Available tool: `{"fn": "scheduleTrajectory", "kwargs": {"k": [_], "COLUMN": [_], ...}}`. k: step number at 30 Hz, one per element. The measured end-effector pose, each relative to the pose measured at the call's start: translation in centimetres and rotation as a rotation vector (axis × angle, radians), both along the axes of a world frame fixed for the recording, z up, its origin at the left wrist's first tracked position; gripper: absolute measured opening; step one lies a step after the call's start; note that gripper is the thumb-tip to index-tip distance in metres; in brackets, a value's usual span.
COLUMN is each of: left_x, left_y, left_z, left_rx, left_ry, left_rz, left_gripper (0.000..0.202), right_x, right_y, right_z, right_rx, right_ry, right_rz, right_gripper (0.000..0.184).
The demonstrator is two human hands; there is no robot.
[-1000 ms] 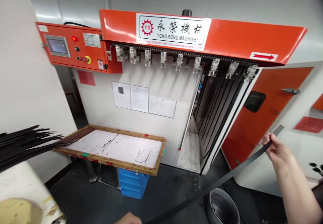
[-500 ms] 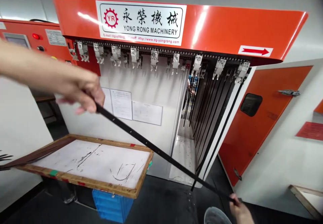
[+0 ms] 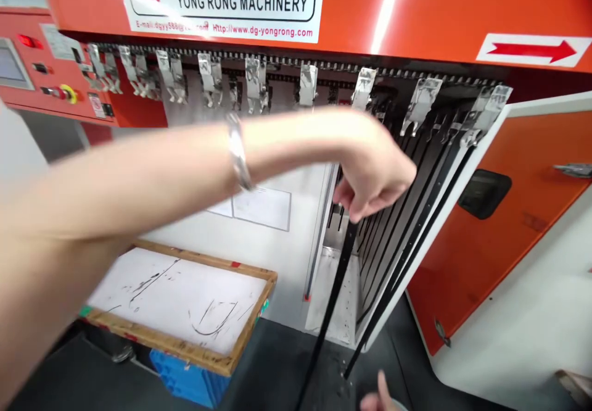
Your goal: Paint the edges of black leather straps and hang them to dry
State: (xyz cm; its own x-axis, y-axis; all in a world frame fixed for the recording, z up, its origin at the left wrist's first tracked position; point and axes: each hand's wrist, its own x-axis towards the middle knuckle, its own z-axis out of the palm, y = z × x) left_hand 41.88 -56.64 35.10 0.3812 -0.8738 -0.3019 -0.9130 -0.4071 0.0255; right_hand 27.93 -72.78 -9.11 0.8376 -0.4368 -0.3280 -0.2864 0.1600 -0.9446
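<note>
My left hand (image 3: pixel 377 173) reaches across from the left, fingers closed around the upper end of a long black strip (image 3: pixel 330 303). From there the strip hangs steeply down, slanting left, until it leaves the bottom of the picture. Just right and above this hand is a row of metal clips (image 3: pixel 424 103) on a chain under the orange machine housing. Other black strips (image 3: pixel 419 232) hang from clips at the machine's opening. At the bottom edge my right hand (image 3: pixel 380 400) shows only in part, one finger stretched up, apart from the strip.
A wood-framed white board (image 3: pixel 198 294) rests at the lower left above a blue crate (image 3: pixel 185 377). The orange door (image 3: pixel 522 226) stands to the right of the opening. A control panel (image 3: pixel 41 65) is at the far left, and papers (image 3: pixel 263 208) hang on the white wall.
My left hand has swung right, towards the clips, and the strip has gone from a long slant to steeply hanging. My right hand has let go of its lower end. The view has moved closer.
</note>
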Motion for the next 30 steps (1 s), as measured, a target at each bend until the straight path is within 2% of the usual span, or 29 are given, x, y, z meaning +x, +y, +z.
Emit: {"fn": "scheduleTrajectory", "kwargs": {"k": [1, 2, 4, 6, 8, 10, 12, 14, 16, 19, 21, 25, 30], "left_x": [0.1, 0.2, 0.7, 1.6, 2.7, 3.8, 4.7, 5.4, 6.2, 7.4, 8.0, 8.5, 8.9], "left_y": [-1.7, -3.1, -4.4, -4.2, -3.2, -2.0, -1.5, -2.2, -4.0, -7.2, -8.6, -9.1, -8.8], "left_z": [-0.7, -1.7, -4.0, -5.6, -5.7, -4.7, -2.9, -1.0, 0.7, 2.8, 3.7, 4.5, 4.4], "left_rx": [0.083, 0.093, 0.039, 0.002, -0.106, -0.403, -0.82, -1.158, -1.326, -1.378, -1.374, -1.378, -1.377], "left_ry": [-0.017, -0.028, -0.03, 0.0, 0.083, 0.122, 0.035, -0.088, -0.031, 0.357, 0.508, 0.568, 0.618], "left_rz": [-0.072, -0.107, -0.123, -0.107, -0.037, 0.052, 0.109, 0.149, 0.186, 0.207, 0.198, 0.196, 0.192], "left_gripper": [0.017, 0.022, 0.031, 0.035, 0.034, 0.031, 0.035, 0.034, 0.032, 0.031, 0.032, 0.031, 0.027], "right_x": [1.4, 3.0, 6.4, 9.6, 12.2, 14.3, 15.8, 16.6, 17.1, 17.7, 18.2, 19.2, 20.3], "right_y": [0.0, 0.4, 2.0, 4.4, 6.8, 8.1, 8.1, 7.2, 6.1, 4.9, 4.3, 3.3, 1.6], "right_z": [1.8, 3.8, 8.3, 12.4, 15.2, 17.0, 18.3, 20.0, 21.8, 24.0, 24.8, 25.7, 27.7], "right_rx": [-0.012, -0.025, -0.088, -0.119, -0.088, -0.008, 0.067, 0.109, 0.131, 0.124, 0.114, 0.101, 0.074], "right_ry": [-0.094, -0.215, -0.57, -0.763, -0.833, -0.871, -0.909, -0.948, -0.992, -1.049, -1.063, -1.081, -1.118], "right_rz": [-0.003, 0.001, 0.053, 0.15, 0.147, 0.076, 0.028, 0.034, 0.052, 0.061, 0.061, 0.063, 0.053], "right_gripper": [0.055, 0.058, 0.061, 0.052, 0.039, 0.042, 0.046, 0.048, 0.046, 0.041, 0.04, 0.039, 0.04]}}
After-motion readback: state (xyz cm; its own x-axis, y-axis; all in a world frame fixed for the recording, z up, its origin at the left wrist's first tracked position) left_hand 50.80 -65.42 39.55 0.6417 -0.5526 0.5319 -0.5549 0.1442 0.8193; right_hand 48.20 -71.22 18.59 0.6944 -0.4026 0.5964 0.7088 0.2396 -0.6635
